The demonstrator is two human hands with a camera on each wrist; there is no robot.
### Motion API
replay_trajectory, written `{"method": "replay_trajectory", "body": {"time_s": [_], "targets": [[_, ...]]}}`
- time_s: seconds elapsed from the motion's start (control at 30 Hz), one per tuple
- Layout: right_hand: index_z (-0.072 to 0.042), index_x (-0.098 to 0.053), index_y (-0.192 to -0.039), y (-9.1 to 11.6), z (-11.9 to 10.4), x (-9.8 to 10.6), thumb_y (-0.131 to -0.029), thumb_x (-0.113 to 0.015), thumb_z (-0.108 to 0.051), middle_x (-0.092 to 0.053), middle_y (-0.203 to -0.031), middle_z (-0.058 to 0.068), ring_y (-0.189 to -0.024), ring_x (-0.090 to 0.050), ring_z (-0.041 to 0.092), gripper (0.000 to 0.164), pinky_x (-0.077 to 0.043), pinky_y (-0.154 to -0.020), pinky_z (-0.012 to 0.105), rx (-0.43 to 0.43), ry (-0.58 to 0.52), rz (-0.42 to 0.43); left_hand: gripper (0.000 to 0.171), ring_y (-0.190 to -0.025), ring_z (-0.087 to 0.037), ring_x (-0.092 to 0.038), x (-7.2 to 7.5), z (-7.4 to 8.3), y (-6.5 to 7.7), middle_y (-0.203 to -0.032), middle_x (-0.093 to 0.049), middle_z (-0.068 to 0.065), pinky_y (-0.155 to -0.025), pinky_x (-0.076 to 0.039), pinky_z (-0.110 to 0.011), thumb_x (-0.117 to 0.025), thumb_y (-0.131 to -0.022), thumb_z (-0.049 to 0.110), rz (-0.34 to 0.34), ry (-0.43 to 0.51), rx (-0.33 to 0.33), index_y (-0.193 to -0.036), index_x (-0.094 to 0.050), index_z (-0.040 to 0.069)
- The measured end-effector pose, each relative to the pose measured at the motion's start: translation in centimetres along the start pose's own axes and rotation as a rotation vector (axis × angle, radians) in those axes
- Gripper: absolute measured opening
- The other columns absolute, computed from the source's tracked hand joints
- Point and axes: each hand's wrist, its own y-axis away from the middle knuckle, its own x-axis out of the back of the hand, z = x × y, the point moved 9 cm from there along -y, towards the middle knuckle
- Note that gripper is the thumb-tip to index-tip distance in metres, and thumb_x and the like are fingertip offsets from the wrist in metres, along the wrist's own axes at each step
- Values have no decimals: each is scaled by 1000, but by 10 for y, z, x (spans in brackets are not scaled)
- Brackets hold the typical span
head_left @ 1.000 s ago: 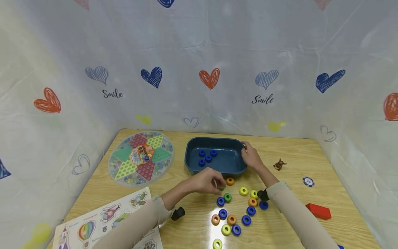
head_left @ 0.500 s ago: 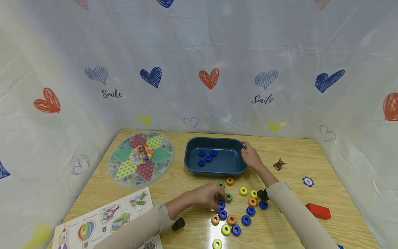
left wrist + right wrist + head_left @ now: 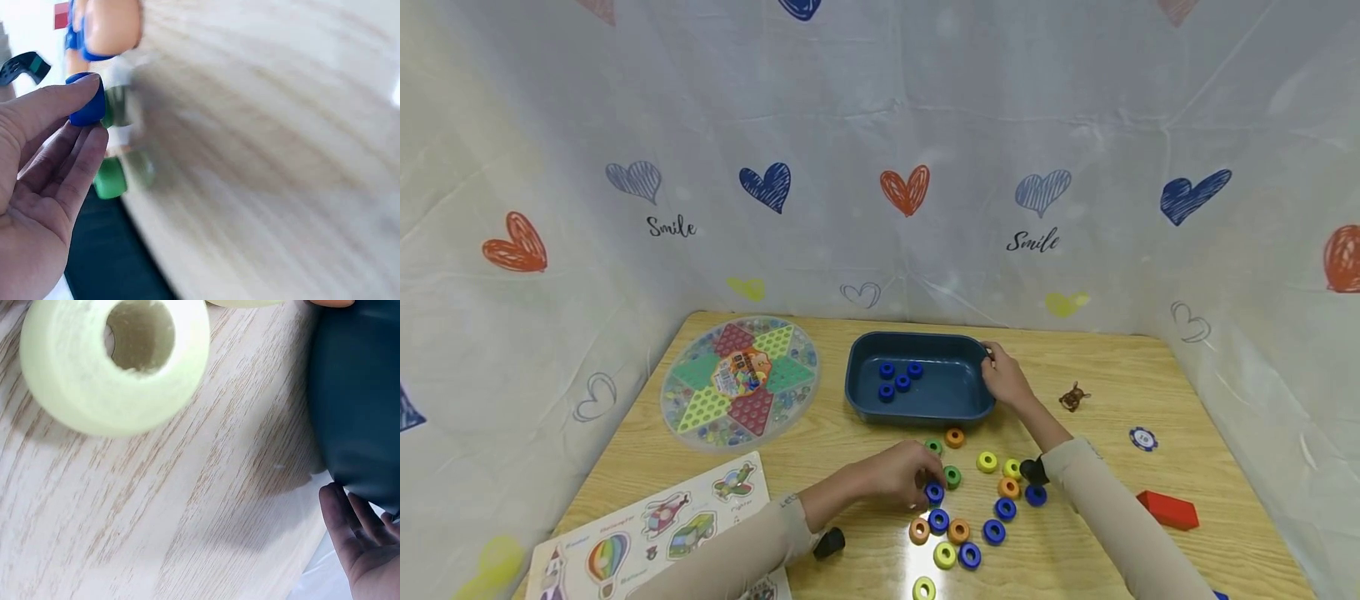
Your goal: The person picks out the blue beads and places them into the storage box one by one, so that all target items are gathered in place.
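My left hand (image 3: 898, 475) is over the loose rings in front of the tub. Its thumb and fingers pinch a blue ring (image 3: 87, 103), which also shows at the fingertips in the head view. Two green rings (image 3: 952, 477) lie close by, one partly behind the hand. With my right hand (image 3: 1007, 379) I grip the right end of the dark blue tub (image 3: 955, 408); in the right wrist view its fingers touch the tub's outside. Several blue rings (image 3: 903, 382) lie inside the tub, toward its left.
Orange rings (image 3: 958, 531), yellow rings (image 3: 945, 555) and more blue rings lie scattered before the tub. To the left are a round star-patterned marble board (image 3: 790, 375) and a picture puzzle board (image 3: 625, 533). A small brown figurine (image 3: 1074, 397), poker chip (image 3: 1144, 439) and red block (image 3: 1168, 509) sit right.
My left hand has moved from a green ring beside the tub toward me, and now pinches a blue ring. The right hand keeps its grip on the tub.
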Motion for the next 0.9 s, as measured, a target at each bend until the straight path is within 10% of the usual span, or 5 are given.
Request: {"method": "replay_trajectory", "body": {"time_s": [0.5, 0.9], "targets": [[2, -36, -136, -1, 1, 0, -98, -29, -12, -49, -121, 30, -91, -54, 35, 41, -44, -75, 45, 6, 2, 12, 30, -80, -3, -59, 76, 9, -15, -94, -63, 2, -67, -48, -13, -78, -70, 1, 132, 1, 0, -99, -70, 3], [3, -36, -136, 0, -2, 1, -98, -30, -12, -50, -120, 31, -98, -54, 37, 41, -44, -79, 48, 12, 4, 20, 29, -79, -7, -59, 112, -50, -36, -90, -66, 2, -66, -48, -17, -81, -70, 8, 227, -67, 204, -97, -72, 9]]}}
